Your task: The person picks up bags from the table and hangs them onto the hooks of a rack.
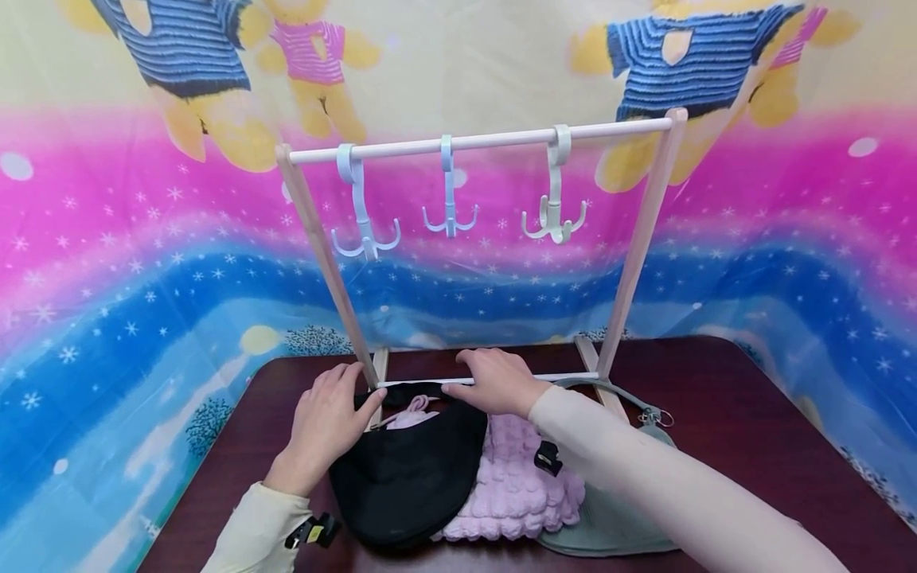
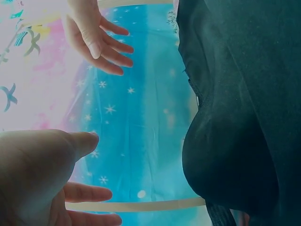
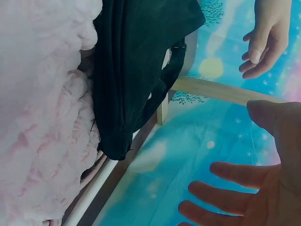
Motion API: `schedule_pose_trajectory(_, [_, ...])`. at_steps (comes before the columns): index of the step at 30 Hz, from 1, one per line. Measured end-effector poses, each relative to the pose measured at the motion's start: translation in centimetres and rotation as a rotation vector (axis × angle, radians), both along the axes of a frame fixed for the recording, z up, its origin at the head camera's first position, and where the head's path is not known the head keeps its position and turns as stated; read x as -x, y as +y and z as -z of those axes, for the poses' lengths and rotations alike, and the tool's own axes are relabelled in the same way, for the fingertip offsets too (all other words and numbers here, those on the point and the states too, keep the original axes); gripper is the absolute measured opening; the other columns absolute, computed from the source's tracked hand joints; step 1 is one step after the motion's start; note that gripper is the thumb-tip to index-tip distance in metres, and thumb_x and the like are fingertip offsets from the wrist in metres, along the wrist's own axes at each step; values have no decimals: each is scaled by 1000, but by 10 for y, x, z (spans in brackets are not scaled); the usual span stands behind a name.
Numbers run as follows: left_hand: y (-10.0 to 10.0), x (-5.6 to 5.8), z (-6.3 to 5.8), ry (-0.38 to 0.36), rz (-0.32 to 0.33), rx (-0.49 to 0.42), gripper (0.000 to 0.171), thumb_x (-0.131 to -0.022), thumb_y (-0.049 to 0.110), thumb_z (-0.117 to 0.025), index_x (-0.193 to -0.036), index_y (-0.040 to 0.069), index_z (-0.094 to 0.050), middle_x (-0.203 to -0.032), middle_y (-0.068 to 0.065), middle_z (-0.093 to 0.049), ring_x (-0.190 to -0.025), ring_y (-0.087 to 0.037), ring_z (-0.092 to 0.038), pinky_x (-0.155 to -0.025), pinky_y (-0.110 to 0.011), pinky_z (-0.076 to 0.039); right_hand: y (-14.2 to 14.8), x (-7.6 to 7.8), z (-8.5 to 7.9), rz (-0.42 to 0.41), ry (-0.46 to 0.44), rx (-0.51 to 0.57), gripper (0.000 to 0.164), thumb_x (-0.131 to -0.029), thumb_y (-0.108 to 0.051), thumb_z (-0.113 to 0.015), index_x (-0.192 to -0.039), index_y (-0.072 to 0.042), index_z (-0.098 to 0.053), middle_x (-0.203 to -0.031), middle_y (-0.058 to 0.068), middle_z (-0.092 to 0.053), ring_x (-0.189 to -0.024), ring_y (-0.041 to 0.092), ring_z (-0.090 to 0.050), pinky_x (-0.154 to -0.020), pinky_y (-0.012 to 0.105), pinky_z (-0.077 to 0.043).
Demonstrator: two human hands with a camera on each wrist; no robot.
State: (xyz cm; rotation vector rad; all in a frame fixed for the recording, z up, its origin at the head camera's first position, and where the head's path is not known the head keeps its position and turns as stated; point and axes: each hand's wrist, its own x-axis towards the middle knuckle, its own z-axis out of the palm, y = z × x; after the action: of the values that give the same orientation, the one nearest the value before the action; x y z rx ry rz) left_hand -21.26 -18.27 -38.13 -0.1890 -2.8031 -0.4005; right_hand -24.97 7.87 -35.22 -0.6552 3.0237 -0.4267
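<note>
A black shoulder bag [image 1: 408, 473] lies on the table with its strap [image 1: 408, 392] toward the rack. Over its left upper corner hovers my left hand [image 1: 322, 418], fingers extended. My right hand [image 1: 501, 382] is above the bag's right upper end, its fingers spread and holding nothing. Both wrist views show a gap between the hands and the black cloth. Partly under the black bag lies a pink puffy bag [image 1: 526, 477]. Farther right, a grey-green bag [image 1: 609, 517] with metal rings is partly hidden by my right forearm.
A wooden rack [image 1: 634, 255] stands at the table's back. From its white top rail [image 1: 494, 141] hang a left blue hook [image 1: 364, 207], a middle blue hook [image 1: 449, 191] and a pale green hook [image 1: 555, 191]. The dark red table [image 1: 774, 461] ends at a printed curtain.
</note>
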Motion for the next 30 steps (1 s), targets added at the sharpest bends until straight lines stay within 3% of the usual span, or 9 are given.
schedule_pose_trajectory(19, [-12,16,8,-87,-28,-9,59,-98,42,-63,-140,2,-55,-142,-26,-56,-131,-47,-53,-99,-64,-47,-13,17,8,24,-111,1,61,-96,-56,-59,-139,-12,-60,-137,7,-65,-121,25,-65,-91,46,-55])
schedule_pose_trajectory(30, [-23,26,11,-152,-13,-27,60,-99,43,-60,-142,1,-54,-140,-26,-57,-126,-46,-57,-96,-62,-49,-13,28,17,44,-193,-23,62,-97,-55,-59,-141,-11,-59,-135,8,-66,-121,26,-65,-93,47,-53])
